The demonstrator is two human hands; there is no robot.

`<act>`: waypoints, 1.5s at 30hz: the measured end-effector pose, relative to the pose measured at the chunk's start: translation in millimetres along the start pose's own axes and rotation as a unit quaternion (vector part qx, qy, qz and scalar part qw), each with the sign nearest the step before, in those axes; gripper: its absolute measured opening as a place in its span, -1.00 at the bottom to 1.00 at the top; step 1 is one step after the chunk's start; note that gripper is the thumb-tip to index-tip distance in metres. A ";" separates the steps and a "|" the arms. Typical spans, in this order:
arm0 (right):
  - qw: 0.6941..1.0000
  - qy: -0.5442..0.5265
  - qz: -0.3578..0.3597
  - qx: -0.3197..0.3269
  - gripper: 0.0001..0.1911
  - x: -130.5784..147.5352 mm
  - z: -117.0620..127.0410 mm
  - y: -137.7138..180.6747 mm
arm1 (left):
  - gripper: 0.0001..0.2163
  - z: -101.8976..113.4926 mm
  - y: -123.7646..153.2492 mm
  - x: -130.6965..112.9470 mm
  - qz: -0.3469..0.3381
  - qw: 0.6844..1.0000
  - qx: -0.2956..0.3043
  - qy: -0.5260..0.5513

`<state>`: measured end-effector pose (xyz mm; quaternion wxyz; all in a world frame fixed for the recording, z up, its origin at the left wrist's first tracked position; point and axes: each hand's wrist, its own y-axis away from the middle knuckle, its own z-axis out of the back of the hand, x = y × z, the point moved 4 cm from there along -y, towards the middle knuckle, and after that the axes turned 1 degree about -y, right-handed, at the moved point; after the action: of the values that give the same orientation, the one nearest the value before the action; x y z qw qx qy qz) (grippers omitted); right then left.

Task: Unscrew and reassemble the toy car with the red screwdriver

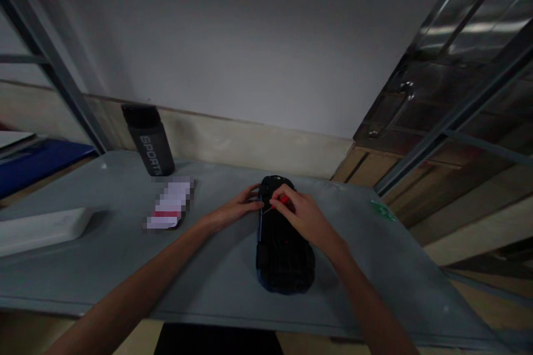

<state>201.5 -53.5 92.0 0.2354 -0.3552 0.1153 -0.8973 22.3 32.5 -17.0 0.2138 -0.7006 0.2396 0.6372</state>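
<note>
A black toy car [284, 258] lies upside down on the grey table [104, 266], its length running away from me. My left hand [235, 209] rests against the car's far left side, fingers curled onto its edge. My right hand [302, 216] lies over the car's far end and pinches a small red part [283, 199] between thumb and fingers. A thin red wire runs from that part toward the car's left edge.
A dark sports bottle [150, 141] stands at the back left by the wall. A blurred white and red packet [170, 208] lies in front of it. A long white box [39, 230] sits at the left edge. A small green scrap [383, 211] lies at the right.
</note>
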 end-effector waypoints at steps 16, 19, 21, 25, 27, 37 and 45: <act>0.975 0.150 0.033 0.163 -0.88 26.3 14.7 -37.6 | -0.23 0.2 -1.6 0.6 -0.022 0.999 0.020 -0.014; 0.964 0.182 0.033 0.190 -0.86 34.3 13.0 -43.5 | -0.30 -0.3 -1.5 -0.5 -0.034 0.999 0.025 -0.021; 0.960 0.192 0.025 0.202 -0.86 38.9 12.7 -45.0 | -0.31 -0.6 -1.2 -1.5 -0.034 0.999 0.024 -0.021; 0.958 0.208 0.012 0.197 -0.85 45.0 14.0 -43.6 | -0.29 -1.4 0.4 -3.7 -0.020 1.000 0.012 -0.019; 0.957 0.209 0.024 0.198 -0.85 47.4 13.2 -42.0 | -0.33 -2.2 1.9 -5.9 -0.021 1.000 0.003 -0.018; 0.942 0.271 0.042 0.191 -0.76 45.2 6.9 -46.1 | -0.42 -6.1 6.5 -17.0 -0.002 0.999 -0.021 -0.048; 0.952 0.252 0.047 0.169 -0.78 49.7 10.4 -41.8 | -0.39 -3.8 7.0 -9.9 -0.006 0.999 -0.012 -0.043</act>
<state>162.8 -43.0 144.1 0.2971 -0.0672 0.0342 -0.9519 20.4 25.3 -6.8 0.2192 -0.6767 0.2178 0.6682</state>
